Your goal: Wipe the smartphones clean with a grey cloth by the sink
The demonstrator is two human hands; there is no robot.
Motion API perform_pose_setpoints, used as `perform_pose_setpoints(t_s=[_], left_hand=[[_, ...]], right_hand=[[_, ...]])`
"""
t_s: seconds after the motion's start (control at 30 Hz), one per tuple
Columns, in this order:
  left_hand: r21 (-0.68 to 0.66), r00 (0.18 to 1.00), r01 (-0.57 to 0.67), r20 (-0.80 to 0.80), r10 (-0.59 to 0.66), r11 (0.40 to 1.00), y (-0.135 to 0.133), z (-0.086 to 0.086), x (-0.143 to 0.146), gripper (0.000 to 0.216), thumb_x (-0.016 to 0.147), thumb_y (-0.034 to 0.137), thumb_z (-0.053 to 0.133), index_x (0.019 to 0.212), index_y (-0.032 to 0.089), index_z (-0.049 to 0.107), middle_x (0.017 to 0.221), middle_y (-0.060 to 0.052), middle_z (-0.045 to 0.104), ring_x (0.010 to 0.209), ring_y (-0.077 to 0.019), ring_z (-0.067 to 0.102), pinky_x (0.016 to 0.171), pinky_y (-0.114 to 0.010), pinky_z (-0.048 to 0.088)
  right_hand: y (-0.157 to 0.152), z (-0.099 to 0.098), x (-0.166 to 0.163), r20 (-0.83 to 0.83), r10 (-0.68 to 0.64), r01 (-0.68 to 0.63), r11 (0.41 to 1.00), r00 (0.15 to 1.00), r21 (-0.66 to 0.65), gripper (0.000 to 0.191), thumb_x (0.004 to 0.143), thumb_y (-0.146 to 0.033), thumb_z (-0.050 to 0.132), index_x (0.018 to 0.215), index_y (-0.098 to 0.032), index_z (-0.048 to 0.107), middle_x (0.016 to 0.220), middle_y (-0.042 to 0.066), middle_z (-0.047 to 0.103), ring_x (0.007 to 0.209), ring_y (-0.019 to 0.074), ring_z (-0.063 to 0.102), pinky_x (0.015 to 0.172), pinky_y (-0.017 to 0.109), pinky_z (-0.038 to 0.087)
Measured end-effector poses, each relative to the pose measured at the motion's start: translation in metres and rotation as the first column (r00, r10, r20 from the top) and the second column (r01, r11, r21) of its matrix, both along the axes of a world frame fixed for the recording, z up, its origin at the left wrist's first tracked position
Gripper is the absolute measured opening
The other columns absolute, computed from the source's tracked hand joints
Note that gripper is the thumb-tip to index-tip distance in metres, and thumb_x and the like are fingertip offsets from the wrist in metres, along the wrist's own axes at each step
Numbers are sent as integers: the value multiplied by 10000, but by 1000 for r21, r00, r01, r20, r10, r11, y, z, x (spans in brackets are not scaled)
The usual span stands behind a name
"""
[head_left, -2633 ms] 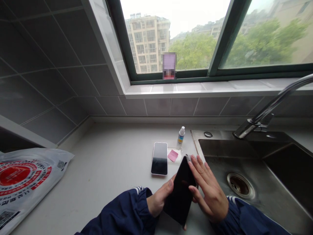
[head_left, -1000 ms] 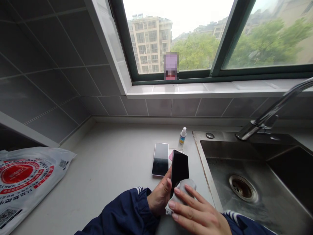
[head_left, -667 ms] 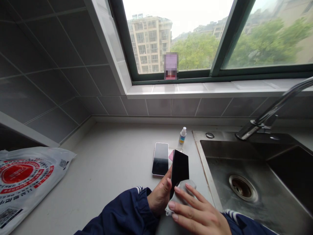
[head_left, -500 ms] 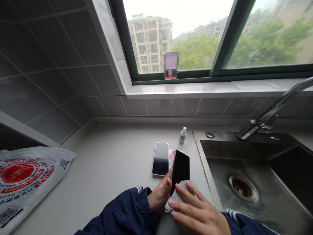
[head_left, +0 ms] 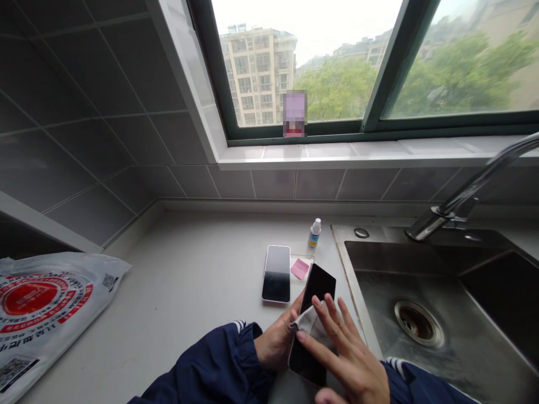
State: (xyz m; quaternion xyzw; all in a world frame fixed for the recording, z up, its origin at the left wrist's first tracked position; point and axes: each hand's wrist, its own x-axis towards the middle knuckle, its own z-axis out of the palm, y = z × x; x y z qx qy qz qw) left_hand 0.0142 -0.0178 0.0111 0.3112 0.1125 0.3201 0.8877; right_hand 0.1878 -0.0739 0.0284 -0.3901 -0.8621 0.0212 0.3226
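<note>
A black phone (head_left: 319, 289) is tilted up over the counter's near edge, gripped along its left side by my left hand (head_left: 275, 342). My right hand (head_left: 349, 359) lies on its screen with fingers spread flat, pressing a small grey cloth (head_left: 314, 325) against the glass. A second phone (head_left: 277, 273) with a pale frame lies flat on the counter just beyond, screen up. Beside it sit a pink slip (head_left: 300, 269) in a clear wrapper and a small white dropper bottle (head_left: 313, 233).
A steel sink (head_left: 425, 280) with a drain and a curved faucet (head_left: 467, 193) takes up the right side. A white plastic bag with red print (head_left: 42, 308) lies at the left. Grey tiled wall and a window sill run behind the pale counter (head_left: 197, 280).
The black phone has tipped from nearly upright to leaning right and toward me. My right hand with the cloth has slid up over the screen, fingers spreading.
</note>
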Motion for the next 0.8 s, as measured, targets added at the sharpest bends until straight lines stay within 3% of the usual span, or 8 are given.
perform_pose_setpoints(t_s=[0.27, 0.53, 0.7, 0.8], left_hand=[[95, 999, 27, 22, -29, 995, 0, 17, 3, 682, 861, 545, 522, 1460, 283, 328, 1544, -100, 309, 1411, -311, 292, 1171, -484, 148], [365, 981, 132, -179, -70, 921, -3, 17, -5, 706, 859, 561, 506, 1463, 240, 330, 1570, -89, 241, 1459, -297, 130, 1186, -466, 83], [288, 991, 105, -106, -78, 952, -2, 12, -4, 687, 875, 519, 515, 1476, 281, 282, 1560, -83, 274, 1426, -299, 259, 1165, -482, 177], [234, 993, 108, -72, -94, 966, -3, 13, -2, 718, 865, 495, 550, 1483, 264, 267, 1559, -88, 275, 1435, -298, 232, 1169, -470, 168]], right_hand=[[2, 0, 2, -48, -37, 36, 999, 998, -26, 552, 947, -556, 360, 1394, -255, 482, 1581, 138, 159, 1413, 425, 206, 1119, 621, 156], [4, 0, 6, -100, -142, 140, 990, 985, -23, 501, 967, -482, 356, 1403, -261, 464, 1587, 145, 114, 1422, 449, 135, 1091, 671, 151], [12, -3, 11, -104, -214, 211, 977, 971, -38, 534, 968, -468, 354, 1456, -251, 381, 1587, 162, 88, 1420, 468, 100, 1071, 701, 145], [16, -4, 16, -104, -256, 251, 966, 961, -60, 540, 968, -438, 364, 1473, -244, 348, 1591, 155, 64, 1425, 462, 77, 1073, 697, 142]])
